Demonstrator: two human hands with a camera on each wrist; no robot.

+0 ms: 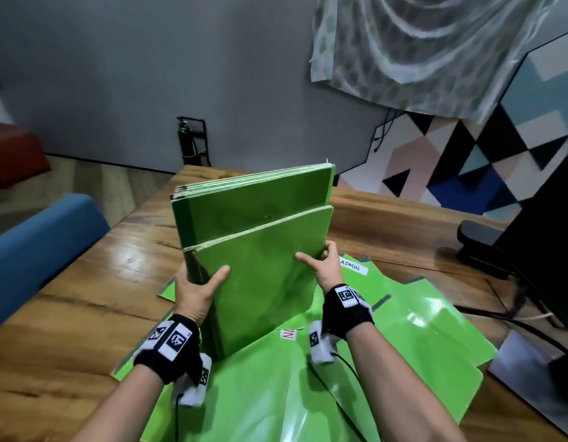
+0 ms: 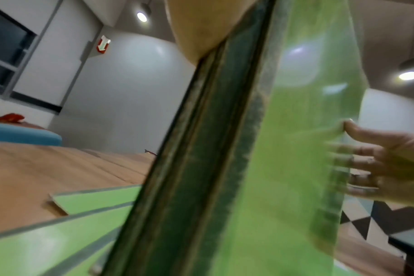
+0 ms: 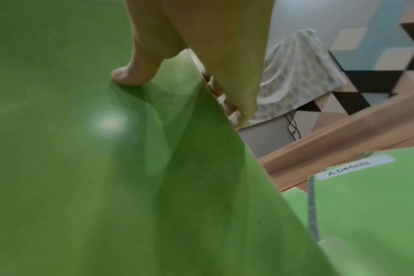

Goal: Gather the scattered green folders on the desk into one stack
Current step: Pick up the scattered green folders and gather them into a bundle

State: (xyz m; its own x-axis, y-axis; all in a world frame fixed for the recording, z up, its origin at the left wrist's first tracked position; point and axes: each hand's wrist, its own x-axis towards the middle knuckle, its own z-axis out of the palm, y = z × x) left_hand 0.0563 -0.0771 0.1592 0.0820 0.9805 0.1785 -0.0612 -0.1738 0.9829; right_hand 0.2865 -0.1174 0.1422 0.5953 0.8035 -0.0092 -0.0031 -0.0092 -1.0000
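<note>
A thick bundle of green folders [image 1: 254,250] stands upright on edge, resting on other folders on the wooden desk [image 1: 84,282]. My left hand [image 1: 196,288] grips its left spine side, thumb across the front. My right hand [image 1: 324,266] grips the right edge, thumb on the front and fingers behind. The bundle's dark spines [image 2: 201,158] fill the left wrist view, with the right hand [image 2: 385,164] beyond it. In the right wrist view the thumb [image 3: 135,74] presses the green cover [image 3: 83,168]. Several loose green folders [image 1: 419,330] lie flat beneath and to the right.
One flat folder carries a white "ADMIN" label [image 1: 352,265], also seen as the label [image 3: 355,168] in the right wrist view. A black monitor and stand [image 1: 531,234] occupy the desk's right side. A blue seat [image 1: 36,244] sits off the left edge.
</note>
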